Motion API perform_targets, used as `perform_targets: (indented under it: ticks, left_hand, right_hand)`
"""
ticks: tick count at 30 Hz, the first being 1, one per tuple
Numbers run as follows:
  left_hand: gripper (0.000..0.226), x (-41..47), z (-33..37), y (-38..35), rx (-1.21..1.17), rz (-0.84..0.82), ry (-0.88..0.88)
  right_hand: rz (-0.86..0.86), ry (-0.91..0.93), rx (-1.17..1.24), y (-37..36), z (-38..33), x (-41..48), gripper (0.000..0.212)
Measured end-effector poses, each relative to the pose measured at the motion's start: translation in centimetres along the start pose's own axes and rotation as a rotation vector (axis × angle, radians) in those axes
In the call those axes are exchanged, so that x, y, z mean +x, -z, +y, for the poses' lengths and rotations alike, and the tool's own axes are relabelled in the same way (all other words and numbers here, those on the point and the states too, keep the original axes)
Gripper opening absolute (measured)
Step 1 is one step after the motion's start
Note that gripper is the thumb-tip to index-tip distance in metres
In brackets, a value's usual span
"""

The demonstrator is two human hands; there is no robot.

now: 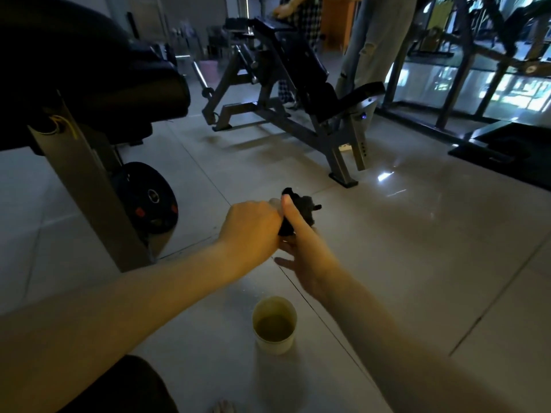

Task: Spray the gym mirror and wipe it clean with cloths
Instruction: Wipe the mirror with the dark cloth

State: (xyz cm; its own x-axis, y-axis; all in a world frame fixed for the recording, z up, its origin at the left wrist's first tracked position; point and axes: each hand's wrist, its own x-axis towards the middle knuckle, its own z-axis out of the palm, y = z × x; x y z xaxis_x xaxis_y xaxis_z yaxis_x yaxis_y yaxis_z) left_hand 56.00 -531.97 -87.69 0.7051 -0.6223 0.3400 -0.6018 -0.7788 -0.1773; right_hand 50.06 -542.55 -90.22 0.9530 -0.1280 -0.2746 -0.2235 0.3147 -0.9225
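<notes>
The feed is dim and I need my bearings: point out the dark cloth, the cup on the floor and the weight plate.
dark cloth (304, 208): head view, bunched upper part.
cup (274, 343): head view, front wall.
weight plate (153, 196): head view, centre hub.

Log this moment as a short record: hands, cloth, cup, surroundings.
left hand: grips the dark cloth
right hand: holds the cloth, thumb laid along it
cup: stands open on the floor, murky liquid inside
nearby: weight plate at left, bench behind
</notes>
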Motion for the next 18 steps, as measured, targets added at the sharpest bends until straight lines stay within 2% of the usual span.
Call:
perform_targets:
  ticks: [1,2,4,6,9,11,14,16,18]
  left_hand:
    - [0.027,-0.3,0.6,0.0,0.013,-0.016,-0.015]
    - [0.027,-0.7,1.2,0.0,0.025,-0.023,-0.031]
    - [0.034,-1.1,2.0,0.1,0.056,-0.018,-0.045]
    - [0.038,-1.5,2.3,0.0,0.07,-0.026,-0.034]
    - [0.022,-1.5,2.0,-0.1,-0.093,-0.075,0.023]
    - [0.014,-1.4,1.6,-0.5,-0.264,-0.167,0.069]
    - [0.015,-1.1,0.5,-1.5,-0.464,-0.301,0.145]
    - [0.014,-1.2,-0.3,-2.0,-0.549,-0.325,0.183]
    - [0.014,-1.7,-0.8,-2.4,-0.577,-0.324,0.161]
  right_hand:
    - [0.046,0.004,0.094,-0.7,-0.2,0.3,0.109]
    - [0.118,0.01,0.179,-1.2,-0.6,0.5,0.09]
    - [0.241,0.042,0.267,-1.3,-1.4,1.3,0.041]
    - [0.258,0.073,0.298,-1.1,-2.2,1.8,0.014]
    - [0.241,0.058,0.369,-1.2,-2.7,2.5,0.006]
    - [0.233,0.058,0.411,-1.5,-2.6,2.9,0.01]
    - [0.237,0.077,0.439,-2.0,-1.6,3.8,0.017]
    - [0.208,0.096,0.411,-2.3,-1.1,4.3,0.017]
    - [0.161,0.134,0.308,-2.4,-1.0,4.6,0.027]
